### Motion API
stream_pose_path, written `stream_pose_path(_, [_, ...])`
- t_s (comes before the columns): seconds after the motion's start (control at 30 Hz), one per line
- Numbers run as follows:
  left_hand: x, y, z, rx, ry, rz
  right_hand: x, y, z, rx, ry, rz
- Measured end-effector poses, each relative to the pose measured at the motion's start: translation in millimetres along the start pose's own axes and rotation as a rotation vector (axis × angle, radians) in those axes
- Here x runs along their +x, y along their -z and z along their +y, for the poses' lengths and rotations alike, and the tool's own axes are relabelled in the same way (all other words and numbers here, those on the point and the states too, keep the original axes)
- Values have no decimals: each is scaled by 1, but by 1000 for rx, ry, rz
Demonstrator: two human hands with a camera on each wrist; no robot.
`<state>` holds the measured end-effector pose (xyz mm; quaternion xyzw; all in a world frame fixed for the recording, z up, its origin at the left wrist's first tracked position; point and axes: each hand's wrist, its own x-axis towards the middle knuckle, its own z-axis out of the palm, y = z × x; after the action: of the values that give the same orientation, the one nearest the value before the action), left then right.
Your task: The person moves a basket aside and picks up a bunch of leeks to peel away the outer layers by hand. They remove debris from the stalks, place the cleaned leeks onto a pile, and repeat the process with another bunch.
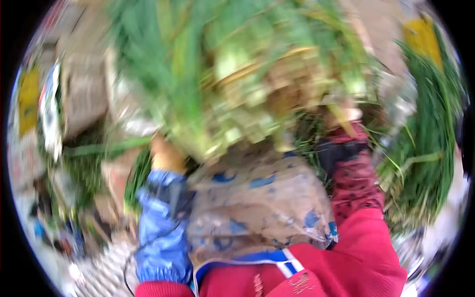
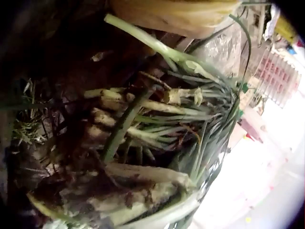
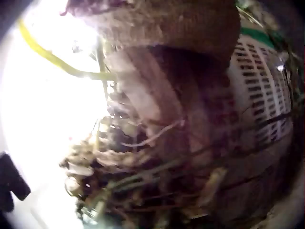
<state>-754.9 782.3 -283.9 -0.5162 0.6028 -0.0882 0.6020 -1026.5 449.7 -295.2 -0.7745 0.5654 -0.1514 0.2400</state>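
A large, blurred bundle of leek-like stalks (image 1: 277,44) fills the top of the head view, its pale cut ends turned toward me and yellowish bands round it. My left hand (image 1: 167,154), yellowish above a blue sleeve cover, is at the bundle's lower left edge; its fingertips are hidden. At the lower right edge is my right hand (image 1: 344,116), above a dark red patterned sleeve, with a yellowish stalk across it. In the left wrist view, a loose pale stalk (image 2: 143,40) lies just below the hand. How the fingers lie on the bundle I cannot tell.
More long green leaves (image 1: 425,128) are heaped at my right. A brown apron (image 1: 257,213) with blue shapes covers my front. Soiled stalks (image 2: 157,107) lie below my left hand. A white slotted crate (image 3: 262,90) shows beyond my right hand, and a brown sack (image 1: 85,94) stands at left.
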Motion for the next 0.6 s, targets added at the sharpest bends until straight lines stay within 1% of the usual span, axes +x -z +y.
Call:
stream_pose_path(0.03, [-13,32,-6,-469,-14,-83,9,4,7,-71,28,-37])
stream_pose_path(0.07, [-12,39,-4,-597,4,-47,20,5,15,-123,36,-67])
stream_pose_path(0.1, [-10,46,2,-640,9,17,30,6,24,-167,24,-98])
stream_pose_path(0.17, [4,60,11,-823,43,118,48,2,35,-218,-3,-138])
stream_pose_path(0.2, [9,71,23,-1437,387,180,53,-2,41,-230,-20,-155])
stream_pose_path(0.23, [18,78,31,-2026,772,272,58,-4,44,-233,-37,-157])
stream_pose_path(0.3, [25,98,33,-2031,699,154,56,-9,53,-213,-82,-155])
stream_pose_path(0.33, [57,85,72,-1758,385,193,55,-12,58,-202,-103,-154])
stream_pose_path(0.4, [82,69,102,-1909,252,188,57,-16,61,-175,-126,-156])
stream_pose_path(0.47, [78,78,74,-2748,591,106,56,-17,64,-123,-156,-145])
stream_pose_path(0.5, [74,83,59,-3152,780,32,55,-18,67,-91,-180,-142])
stream_pose_path(0.53, [67,88,45,-3545,996,-73,54,-19,70,-56,-203,-139])
stream_pose_path(0.57, [59,92,35,-3913,1267,-225,50,-20,72,2,-232,-140])
stream_pose_path(0.6, [41,83,21,-2997,898,42,49,-21,75,59,-260,-136])
